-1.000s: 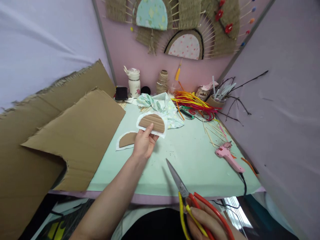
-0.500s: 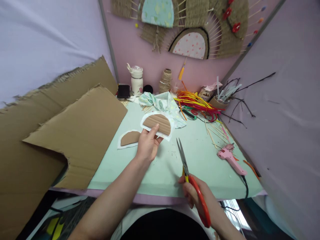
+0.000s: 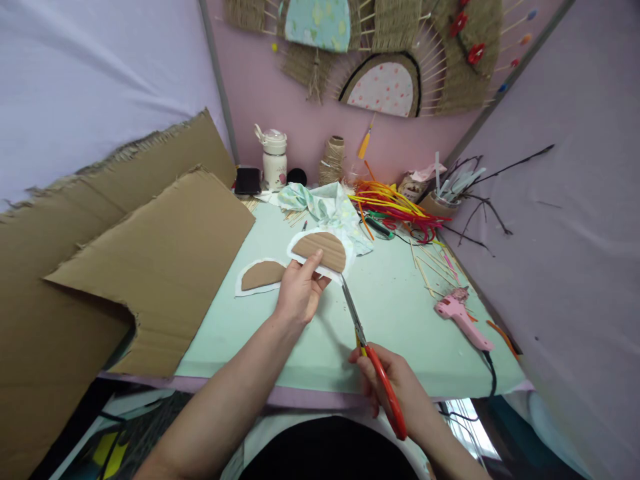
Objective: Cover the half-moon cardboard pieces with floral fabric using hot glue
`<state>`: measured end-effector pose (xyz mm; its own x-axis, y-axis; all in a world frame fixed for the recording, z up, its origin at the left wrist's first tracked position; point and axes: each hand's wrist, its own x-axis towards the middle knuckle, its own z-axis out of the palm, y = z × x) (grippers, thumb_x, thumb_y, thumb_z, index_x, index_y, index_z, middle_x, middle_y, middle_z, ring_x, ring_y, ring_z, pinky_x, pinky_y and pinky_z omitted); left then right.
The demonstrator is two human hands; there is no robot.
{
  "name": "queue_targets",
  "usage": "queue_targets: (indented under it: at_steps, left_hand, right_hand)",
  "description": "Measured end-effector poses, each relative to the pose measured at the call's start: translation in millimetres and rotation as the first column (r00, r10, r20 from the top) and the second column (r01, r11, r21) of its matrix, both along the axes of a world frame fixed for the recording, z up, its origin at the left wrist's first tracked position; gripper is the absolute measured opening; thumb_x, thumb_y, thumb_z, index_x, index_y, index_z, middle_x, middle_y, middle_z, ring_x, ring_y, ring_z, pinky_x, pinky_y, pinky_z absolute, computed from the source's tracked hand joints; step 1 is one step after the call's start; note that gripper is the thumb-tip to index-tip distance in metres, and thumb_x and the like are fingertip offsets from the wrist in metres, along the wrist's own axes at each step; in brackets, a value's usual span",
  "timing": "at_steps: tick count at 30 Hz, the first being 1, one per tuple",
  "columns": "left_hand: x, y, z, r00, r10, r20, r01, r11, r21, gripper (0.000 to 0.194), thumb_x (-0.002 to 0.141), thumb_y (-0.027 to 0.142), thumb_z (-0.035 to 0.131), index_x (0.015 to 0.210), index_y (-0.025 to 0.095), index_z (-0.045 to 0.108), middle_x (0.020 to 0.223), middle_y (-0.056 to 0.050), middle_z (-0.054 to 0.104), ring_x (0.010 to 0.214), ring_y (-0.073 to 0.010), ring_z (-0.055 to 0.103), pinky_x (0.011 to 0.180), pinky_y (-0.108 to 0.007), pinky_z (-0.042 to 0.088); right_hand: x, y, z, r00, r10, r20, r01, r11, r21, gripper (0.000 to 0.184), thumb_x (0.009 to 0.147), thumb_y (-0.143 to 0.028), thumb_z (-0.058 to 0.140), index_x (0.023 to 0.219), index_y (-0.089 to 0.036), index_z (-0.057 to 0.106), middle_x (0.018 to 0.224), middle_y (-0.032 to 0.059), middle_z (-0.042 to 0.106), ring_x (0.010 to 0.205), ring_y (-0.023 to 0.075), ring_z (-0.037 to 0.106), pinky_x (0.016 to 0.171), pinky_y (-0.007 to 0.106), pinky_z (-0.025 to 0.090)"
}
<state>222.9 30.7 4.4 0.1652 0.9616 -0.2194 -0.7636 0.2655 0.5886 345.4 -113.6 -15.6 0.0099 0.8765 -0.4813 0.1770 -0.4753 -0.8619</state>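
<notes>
My left hand (image 3: 299, 292) pinches a half-round cardboard piece with a white fabric border (image 3: 320, 250), held just above the mint-green table (image 3: 395, 313). My right hand (image 3: 395, 387) grips red-and-yellow-handled scissors (image 3: 367, 353). Their blade tips touch the lower right edge of the held piece. A second half-round cardboard piece with a white border (image 3: 260, 275) lies flat on the table to the left of my left hand.
Large cardboard sheets (image 3: 150, 260) lean over the table's left side. A pink glue gun (image 3: 463, 319) lies at the right with wooden sticks (image 3: 430, 263). Patterned fabric (image 3: 327, 203), coloured cords (image 3: 395, 203), a twine spool (image 3: 333, 160) and a white bottle (image 3: 275, 163) stand at the back.
My right hand has lifted the scissors from the table's near edge up and left until the blades meet the held piece. My left hand has raised the piece slightly.
</notes>
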Motion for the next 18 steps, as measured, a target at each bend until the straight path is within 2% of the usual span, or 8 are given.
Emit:
queue_targets:
  at_steps: [7, 18]
  left_hand:
    - [-0.1, 0.5, 0.4, 0.999, -0.004, 0.038, 0.005, 0.999, -0.040, 0.025, 0.076, 0.012, 0.068, 0.101, 0.015, 0.063, 0.092, -0.004, 0.073, 0.088, -0.0150, 0.068, 0.090, -0.030, 0.052]
    - [0.9, 0.1, 1.8, 0.996, 0.003, 0.089, 0.006, 0.995, -0.097, 0.023, 0.078, 0.009, 0.066, 0.100, 0.014, 0.064, 0.088, -0.004, 0.073, 0.080, -0.0111, 0.068, 0.085, -0.025, 0.054]
  right_hand:
    - [1.2, -0.5, -4.5, 1.000, -0.001, -0.015, 0.002, 1.000, 0.005, 0.043, 0.076, -0.060, 0.055, 0.077, -0.018, 0.053, 0.051, -0.0071, 0.045, 0.036, 0.0074, 0.044, 0.034, 0.019, 0.039]
    - [0.7, -0.3, -4.2, 1.000, -0.012, -0.026, 0.011, 1.000, -0.022, 0.040, 0.076, -0.058, 0.056, 0.077, -0.018, 0.053, 0.049, -0.0078, 0.046, 0.034, 0.0068, 0.042, 0.033, 0.018, 0.036]
